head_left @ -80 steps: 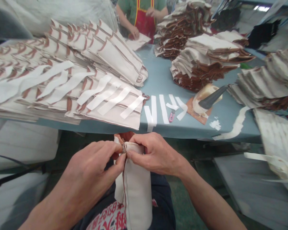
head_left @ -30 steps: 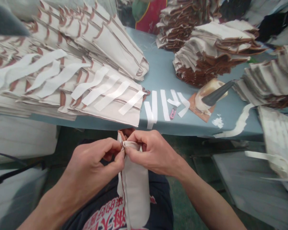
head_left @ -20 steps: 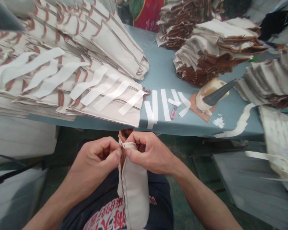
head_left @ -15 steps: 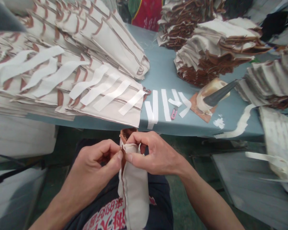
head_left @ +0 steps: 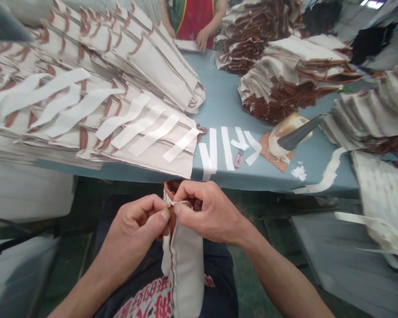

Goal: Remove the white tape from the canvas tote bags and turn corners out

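Faces a blue-covered table (head_left: 215, 95), crowded at left by a slanting pile of off-white, brown-edged cloth (head_left: 166, 73), partly blocked in the top corner by a blurred dark shape (head_left: 6, 22). Has white strips (head_left: 182, 145) laid across the near pile and loose strips (head_left: 227, 148) just to its right, beside a small pink tool (head_left: 238, 160). Has, farther right, a yellowish vessel (head_left: 278, 143) with a dark cone (head_left: 298, 134), set on a brown pad (head_left: 281, 165); cannot tell its contents. Meets folded stacks (head_left: 288, 66) beyond, and across the table a co-worker in a red apron (head_left: 195, 22). Holds an off-white pouch (head_left: 189, 265) lengthwise over the lap (head_left: 220, 282), just in front of the table's near edge, open at the top onto brown lining (head_left: 172, 186). Pinches its upper edge with left hand (head_left: 135, 225) and right hand (head_left: 208, 212), both clamped on the cloth, fingertips close together, hiding part of the rim.
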